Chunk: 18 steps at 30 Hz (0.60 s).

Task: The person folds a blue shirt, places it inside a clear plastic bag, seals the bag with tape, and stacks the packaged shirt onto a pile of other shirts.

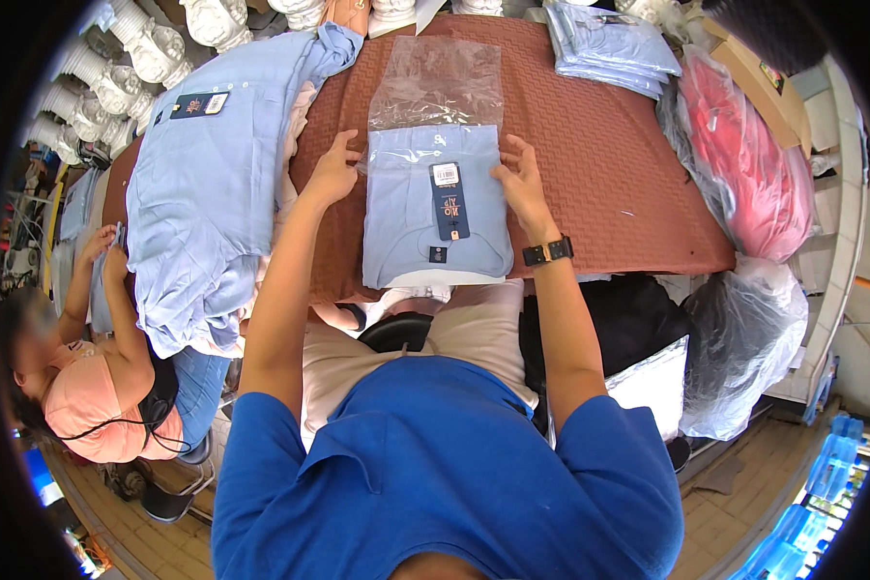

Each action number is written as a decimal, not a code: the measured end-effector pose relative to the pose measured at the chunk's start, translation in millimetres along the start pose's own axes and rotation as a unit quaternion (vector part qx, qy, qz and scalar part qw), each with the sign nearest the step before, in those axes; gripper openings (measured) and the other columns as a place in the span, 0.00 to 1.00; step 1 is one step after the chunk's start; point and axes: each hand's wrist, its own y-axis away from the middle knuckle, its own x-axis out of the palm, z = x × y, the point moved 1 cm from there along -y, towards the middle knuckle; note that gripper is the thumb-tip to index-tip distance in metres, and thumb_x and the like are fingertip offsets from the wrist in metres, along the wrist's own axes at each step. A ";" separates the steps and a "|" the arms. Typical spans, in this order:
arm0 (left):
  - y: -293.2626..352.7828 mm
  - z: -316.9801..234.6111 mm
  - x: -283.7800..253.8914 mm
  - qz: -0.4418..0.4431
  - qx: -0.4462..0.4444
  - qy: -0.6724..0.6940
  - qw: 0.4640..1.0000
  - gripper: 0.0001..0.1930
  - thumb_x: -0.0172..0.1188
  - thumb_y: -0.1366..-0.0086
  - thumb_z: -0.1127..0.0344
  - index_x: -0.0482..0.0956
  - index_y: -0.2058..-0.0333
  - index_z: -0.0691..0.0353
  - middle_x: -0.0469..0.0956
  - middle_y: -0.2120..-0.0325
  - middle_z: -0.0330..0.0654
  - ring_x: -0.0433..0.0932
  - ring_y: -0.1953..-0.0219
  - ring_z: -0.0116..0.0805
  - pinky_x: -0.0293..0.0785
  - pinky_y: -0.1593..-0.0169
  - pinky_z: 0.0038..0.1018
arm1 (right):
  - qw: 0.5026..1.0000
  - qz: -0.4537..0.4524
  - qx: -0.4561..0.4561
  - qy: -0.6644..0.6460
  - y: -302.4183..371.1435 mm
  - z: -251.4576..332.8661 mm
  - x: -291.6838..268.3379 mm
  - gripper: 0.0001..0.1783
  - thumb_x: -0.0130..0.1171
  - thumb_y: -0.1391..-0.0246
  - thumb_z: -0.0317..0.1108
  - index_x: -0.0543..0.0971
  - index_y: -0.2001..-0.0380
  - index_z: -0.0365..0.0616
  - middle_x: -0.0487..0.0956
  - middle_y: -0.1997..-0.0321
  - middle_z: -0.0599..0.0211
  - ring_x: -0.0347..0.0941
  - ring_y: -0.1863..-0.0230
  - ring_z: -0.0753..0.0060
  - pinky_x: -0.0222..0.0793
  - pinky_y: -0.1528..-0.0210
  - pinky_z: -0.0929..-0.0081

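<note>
A folded light blue shirt (396,208) lies in front of me on the brown-covered table, with a dark hang tag (449,201) on its front. A clear plastic bag (435,82) stretches out flat past the shirt's far end; how much of the shirt it covers is hard to see. My left hand (334,171) is beside the shirt's far left edge, fingers apart, the tips close to the plastic. At the right edge, my right hand (524,184) has its fingers spread and curved, the thumb against the shirt's side. Neither hand grips anything that I can see.
Loose light blue shirts (203,184) are heaped at the left. Folded, bagged shirts (609,43) are stacked at the far right, near a red bundle in plastic (744,145). White balusters (150,48) line the far side. A co-worker (116,387) sits at the left, handling blue cloth.
</note>
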 end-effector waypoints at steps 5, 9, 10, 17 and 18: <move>10.6 2.5 9.8 0.052 0.059 0.161 0.984 0.38 0.50 0.39 0.88 0.59 0.32 0.50 0.78 0.51 0.54 0.80 0.54 0.38 0.80 0.52 0.32 | 0.999 0.033 -0.026 0.021 -6.9 -1.5 -5.7 0.26 0.62 0.44 0.23 0.72 0.41 0.42 0.76 0.47 0.57 0.74 0.52 0.71 0.73 0.51 0.75; 1.8 27.4 23.7 -0.054 0.088 0.192 0.976 0.29 0.53 0.36 0.83 0.66 0.36 0.59 0.81 0.56 0.53 0.81 0.59 0.37 0.82 0.56 0.32 | 0.987 0.001 -0.128 0.101 -36.2 -38.3 -4.3 0.18 0.62 0.43 0.22 0.76 0.49 0.42 0.81 0.61 0.64 0.77 0.64 0.75 0.74 0.61 0.75; 2.4 27.4 30.8 -0.090 0.066 0.236 0.965 0.26 0.54 0.35 0.80 0.68 0.38 0.61 0.81 0.56 0.52 0.82 0.59 0.36 0.82 0.58 0.31 | 0.984 -0.017 -0.144 0.107 -41.4 -47.5 -6.1 0.18 0.62 0.43 0.23 0.75 0.49 0.42 0.81 0.63 0.65 0.77 0.65 0.75 0.74 0.62 0.75; 10.0 9.2 41.0 -0.121 -0.051 0.042 0.990 0.22 0.55 0.30 0.56 0.78 0.49 0.69 0.82 0.55 0.53 0.82 0.56 0.42 0.76 0.51 0.34 | 0.979 -0.103 -0.083 0.156 -26.5 -46.2 6.5 0.23 0.65 0.43 0.28 0.71 0.46 0.41 0.81 0.66 0.59 0.77 0.66 0.67 0.73 0.61 0.68; 9.4 0.4 39.6 -0.057 -0.070 0.073 0.993 0.23 0.57 0.32 0.56 0.79 0.52 0.74 0.81 0.56 0.55 0.81 0.56 0.46 0.73 0.46 0.35 | 0.975 -0.111 -0.086 0.171 -25.9 -46.6 4.5 0.25 0.66 0.44 0.29 0.70 0.45 0.41 0.81 0.66 0.58 0.77 0.66 0.66 0.73 0.61 0.66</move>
